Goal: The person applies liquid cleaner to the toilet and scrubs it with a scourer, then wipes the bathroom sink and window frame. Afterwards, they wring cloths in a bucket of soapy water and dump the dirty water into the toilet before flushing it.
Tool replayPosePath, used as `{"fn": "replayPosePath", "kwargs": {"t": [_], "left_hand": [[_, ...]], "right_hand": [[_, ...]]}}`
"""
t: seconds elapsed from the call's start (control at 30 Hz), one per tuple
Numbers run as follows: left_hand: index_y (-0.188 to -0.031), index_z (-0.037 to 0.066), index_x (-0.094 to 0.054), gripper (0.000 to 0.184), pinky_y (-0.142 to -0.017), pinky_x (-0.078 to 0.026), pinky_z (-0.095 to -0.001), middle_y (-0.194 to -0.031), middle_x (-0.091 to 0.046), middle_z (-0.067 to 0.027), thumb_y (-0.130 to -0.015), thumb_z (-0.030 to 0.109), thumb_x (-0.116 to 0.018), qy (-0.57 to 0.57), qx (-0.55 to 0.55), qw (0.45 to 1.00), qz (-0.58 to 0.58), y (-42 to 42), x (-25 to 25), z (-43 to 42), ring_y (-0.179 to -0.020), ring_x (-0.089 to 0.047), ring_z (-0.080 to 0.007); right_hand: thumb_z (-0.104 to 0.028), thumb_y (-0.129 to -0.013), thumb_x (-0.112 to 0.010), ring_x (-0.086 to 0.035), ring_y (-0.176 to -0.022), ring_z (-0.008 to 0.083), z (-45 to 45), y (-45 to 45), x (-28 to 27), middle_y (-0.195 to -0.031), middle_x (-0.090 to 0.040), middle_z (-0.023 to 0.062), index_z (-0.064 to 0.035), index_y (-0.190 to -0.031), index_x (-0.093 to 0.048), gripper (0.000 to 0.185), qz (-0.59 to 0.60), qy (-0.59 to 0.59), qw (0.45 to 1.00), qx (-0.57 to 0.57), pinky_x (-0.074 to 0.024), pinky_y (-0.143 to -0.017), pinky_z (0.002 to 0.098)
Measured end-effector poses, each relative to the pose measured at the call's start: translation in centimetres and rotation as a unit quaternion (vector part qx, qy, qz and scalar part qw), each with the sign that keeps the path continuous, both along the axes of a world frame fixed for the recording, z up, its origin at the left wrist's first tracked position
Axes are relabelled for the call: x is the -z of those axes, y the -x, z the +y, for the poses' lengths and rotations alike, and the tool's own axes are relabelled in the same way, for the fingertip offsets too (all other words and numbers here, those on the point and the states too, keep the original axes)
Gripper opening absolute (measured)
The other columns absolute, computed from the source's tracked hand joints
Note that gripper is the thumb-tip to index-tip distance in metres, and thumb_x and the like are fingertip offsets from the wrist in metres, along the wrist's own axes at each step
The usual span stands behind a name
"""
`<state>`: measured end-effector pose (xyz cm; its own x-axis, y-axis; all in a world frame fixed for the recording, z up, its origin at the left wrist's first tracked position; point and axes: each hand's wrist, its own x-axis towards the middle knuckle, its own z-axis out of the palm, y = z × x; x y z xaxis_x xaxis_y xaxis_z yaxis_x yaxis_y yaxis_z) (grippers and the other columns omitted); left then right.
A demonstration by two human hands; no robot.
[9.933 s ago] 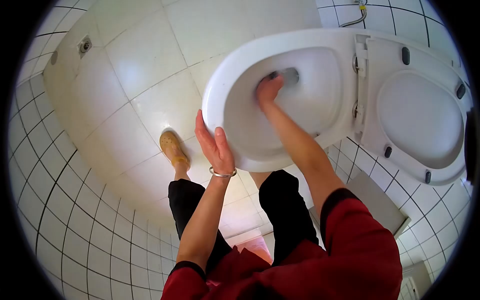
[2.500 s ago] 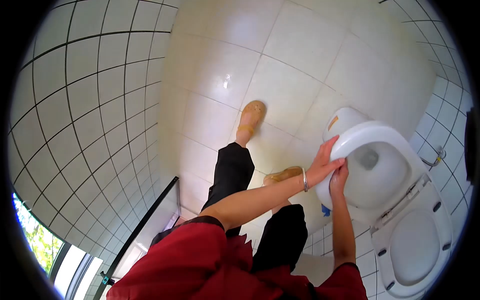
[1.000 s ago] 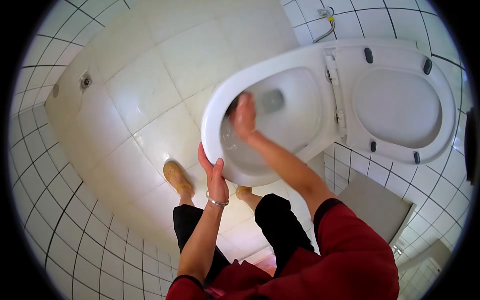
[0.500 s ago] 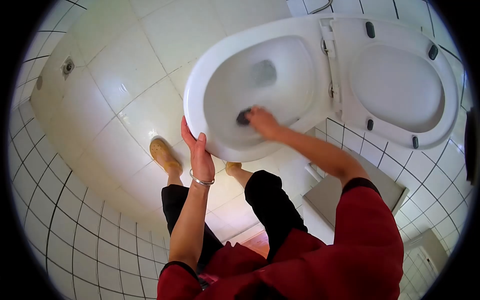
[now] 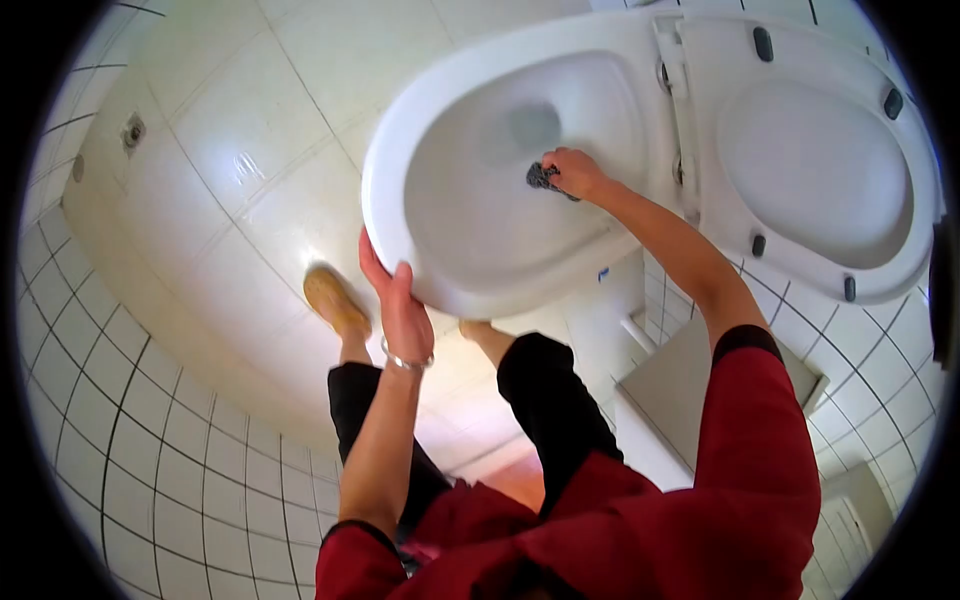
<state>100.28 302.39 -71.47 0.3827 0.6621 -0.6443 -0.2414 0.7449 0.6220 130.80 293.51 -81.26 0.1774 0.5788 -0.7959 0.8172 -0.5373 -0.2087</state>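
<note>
A white toilet bowl (image 5: 385, 190) fills the upper middle, its seat and lid (image 5: 705, 120) raised. Inside it, my right hand (image 5: 578, 174) is closed around a dark grey, wiry scouring pad (image 5: 541, 177). The pad is against the bowl's inner wall, just below the water (image 5: 535, 128). My left hand (image 5: 402, 315), with a silver bangle (image 5: 405, 357) at the wrist, grips the bowl's near-left outer edge. Its thumb and fingers are in view, while the palm side is partly hidden.
A grey-topped cabinet or box (image 5: 680, 385) stands to the right of my legs. Pale tiles cover the wet-looking floor (image 5: 240, 130), with a drain (image 5: 133, 132) at the far left. My foot in a yellow clog (image 5: 335, 300) is left of the bowl. White tiled walls (image 5: 170, 440) surround the room.
My right hand has moved the scouring pad up and to the right inside the bowl. The left hand stays on the edge. The view has shifted slightly.
</note>
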Motion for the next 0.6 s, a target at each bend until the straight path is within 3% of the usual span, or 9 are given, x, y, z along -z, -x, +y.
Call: {"fn": "replayPosePath", "kwargs": {"t": [0.1, 0.2, 0.33, 0.37, 0.4, 0.43, 0.5, 0.53, 0.6], "left_hand": [[-0.133, 0.012, -0.010, 0.065, -0.100, -0.018, -0.0369, -0.134, -0.020, -0.0038, -0.081, 0.025, -0.045, -0.014, -0.010, 1.000, 0.015, -0.4, 0.3, -0.3, -0.123, -0.020, -0.0201], [-0.133, 0.013, -0.009, 0.065, -0.101, -0.017, -0.0369, -0.134, -0.020, -0.0037, -0.081, 0.025, -0.045, -0.030, -0.012, 0.999, 0.010, -0.8, 1.0, 0.3, -0.124, -0.019, -0.0203], [-0.133, 0.012, -0.011, 0.063, -0.100, -0.017, -0.0363, -0.134, -0.020, -0.0041, -0.081, 0.022, -0.044, -0.041, -0.021, 0.999, 0.002, -2.3, 0.2, 1.1, -0.123, -0.021, -0.0211], [-0.133, 0.012, -0.011, 0.063, -0.100, -0.017, -0.0363, -0.134, -0.020, -0.0041, -0.081, 0.022, -0.044, -0.043, -0.022, 0.999, -0.004, -2.2, -0.1, 1.3, -0.123, -0.021, -0.0211], [-0.133, 0.012, -0.011, 0.062, -0.100, -0.018, -0.0363, -0.134, -0.020, -0.0040, -0.081, 0.021, -0.044, -0.033, -0.022, 0.999, 0.006, -1.8, -0.6, 1.2, -0.122, -0.021, -0.0212], [-0.133, 0.012, -0.011, 0.062, -0.100, -0.018, -0.0363, -0.134, -0.020, -0.0040, -0.081, 0.021, -0.043, -0.023, -0.022, 0.999, 0.016, -1.5, -0.9, 1.2, -0.122, -0.021, -0.0214], [-0.133, 0.013, -0.011, 0.062, -0.100, -0.019, -0.0364, -0.134, -0.020, -0.0042, -0.081, 0.020, -0.043, -0.032, -0.023, 0.999, 0.014, -1.0, -1.1, 0.9, -0.122, -0.022, -0.0216], [-0.133, 0.013, -0.011, 0.062, -0.100, -0.019, -0.0365, -0.134, -0.021, -0.0043, -0.081, 0.020, -0.043, -0.029, -0.020, 0.999, 0.023, -0.8, -1.2, 0.5, -0.122, -0.022, -0.0218], [-0.133, 0.013, -0.011, 0.062, -0.100, -0.019, -0.0366, -0.134, -0.021, -0.0046, -0.081, 0.019, -0.042, -0.008, -0.025, 0.999, 0.028, -0.8, -1.9, 0.6, -0.123, -0.021, -0.0220]], "right_hand": [[-0.008, -0.071, -0.052, -0.053, -0.087, 0.0262, 2.2, -0.6, 4.5, -0.088, -0.055, 0.0126, -0.0092, -0.088, -0.055, 0.017, -0.112, -0.061, 0.984, -0.124, -0.0429, -0.075, 0.0366], [-0.013, -0.074, -0.047, -0.053, -0.089, 0.0277, 1.8, -0.5, 14.3, -0.091, -0.056, 0.0114, -0.0093, -0.089, -0.054, 0.016, -0.277, -0.295, 0.912, 0.071, -0.0447, -0.073, 0.0382], [-0.012, -0.070, -0.053, -0.054, -0.085, 0.0305, 5.9, -0.5, 8.2, -0.089, -0.056, 0.0139, -0.0069, -0.089, -0.053, 0.020, -0.261, -0.137, 0.951, 0.092, -0.0443, -0.072, 0.0400], [-0.011, -0.067, -0.054, -0.053, -0.086, 0.0310, 5.3, 1.6, 5.0, -0.090, -0.055, 0.0138, -0.0066, -0.087, -0.052, 0.021, -0.199, -0.127, 0.970, 0.056, -0.0438, -0.072, 0.0402], [-0.008, -0.066, -0.053, -0.051, -0.091, 0.0323, 4.1, 4.1, 4.0, -0.094, -0.054, 0.0146, -0.0072, -0.091, -0.052, 0.025, -0.030, -0.062, 0.981, 0.179, -0.0424, -0.075, 0.0398], [-0.006, -0.066, -0.053, -0.048, -0.095, 0.0344, 3.1, 8.1, 3.8, -0.098, -0.052, 0.0171, -0.0054, -0.096, -0.050, 0.030, 0.021, -0.220, 0.954, 0.200, -0.0403, -0.079, 0.0389], [-0.005, -0.065, -0.053, -0.046, -0.094, 0.0348, 7.5, 14.1, -0.3, -0.102, -0.047, 0.0196, -0.0016, -0.097, -0.048, 0.032, 0.089, -0.299, 0.936, 0.163, -0.0393, -0.079, 0.0395], [-0.008, -0.066, -0.053, -0.046, -0.083, 0.0332, 10.1, 15.3, -2.3, -0.088, -0.047, 0.0186, -0.0030, -0.087, -0.049, 0.022, 0.053, -0.461, 0.877, 0.125, -0.0386, -0.073, 0.0429], [-0.008, -0.068, -0.050, -0.046, -0.082, 0.0322, 11.5, 11.8, -0.9, -0.086, -0.048, 0.0177, -0.0034, -0.085, -0.049, 0.018, -0.053, -0.491, 0.865, 0.092, -0.0384, -0.072, 0.0426]]}}
